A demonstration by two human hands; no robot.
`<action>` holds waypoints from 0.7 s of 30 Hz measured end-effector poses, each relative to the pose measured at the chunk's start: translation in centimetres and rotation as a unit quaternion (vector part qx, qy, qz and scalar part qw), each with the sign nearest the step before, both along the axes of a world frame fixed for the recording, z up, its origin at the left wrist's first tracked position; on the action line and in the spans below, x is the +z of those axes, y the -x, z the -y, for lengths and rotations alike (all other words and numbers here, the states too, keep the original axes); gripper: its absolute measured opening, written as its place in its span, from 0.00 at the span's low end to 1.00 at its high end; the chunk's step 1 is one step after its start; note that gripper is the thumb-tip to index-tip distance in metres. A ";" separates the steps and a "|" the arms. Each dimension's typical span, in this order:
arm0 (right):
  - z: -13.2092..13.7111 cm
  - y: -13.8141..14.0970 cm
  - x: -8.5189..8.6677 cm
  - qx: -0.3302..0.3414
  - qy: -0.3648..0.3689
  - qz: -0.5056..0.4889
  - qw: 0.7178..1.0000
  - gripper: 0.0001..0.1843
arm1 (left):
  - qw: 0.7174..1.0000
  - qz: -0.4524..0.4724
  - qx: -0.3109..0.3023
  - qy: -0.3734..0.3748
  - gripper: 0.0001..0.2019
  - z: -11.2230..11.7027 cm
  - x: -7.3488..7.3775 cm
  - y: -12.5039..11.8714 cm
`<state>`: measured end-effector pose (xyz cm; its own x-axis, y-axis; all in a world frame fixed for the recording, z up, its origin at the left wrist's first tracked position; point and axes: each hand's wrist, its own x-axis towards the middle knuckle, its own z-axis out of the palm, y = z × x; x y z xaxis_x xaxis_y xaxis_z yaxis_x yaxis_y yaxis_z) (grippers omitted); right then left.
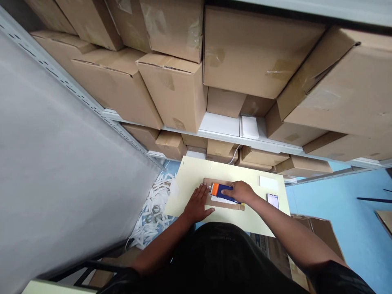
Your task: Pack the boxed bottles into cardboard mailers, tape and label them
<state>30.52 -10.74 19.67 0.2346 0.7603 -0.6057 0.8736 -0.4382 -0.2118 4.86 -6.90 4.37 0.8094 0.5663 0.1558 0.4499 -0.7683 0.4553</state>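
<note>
A flat piece of brown cardboard [220,182] lies on the pale yellow table [192,169], with a white patch like paper [225,200] on it. My right hand [243,192] grips a dark blue object with an orange end [216,189] over the cardboard; its exact kind is unclear. The orange end points toward my left hand [197,204], which lies flat on the cardboard's left end, fingers stretched out and thumb apart. Part of the blue object is hidden under my right fingers.
A phone [272,200] and a small white box [268,183] lie at the table's right side. Shelves ahead hold several cardboard boxes [174,90]. White paper strips and tape rolls [155,213] litter the floor at left, beside a grey wall [61,163]. An open carton [324,232] stands at right.
</note>
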 end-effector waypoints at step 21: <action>13.1 -18.2 -0.7 -0.124 -0.005 -0.071 0.990 0.35 | 0.999 -0.040 0.019 0.005 0.44 -0.8 -0.1 -0.3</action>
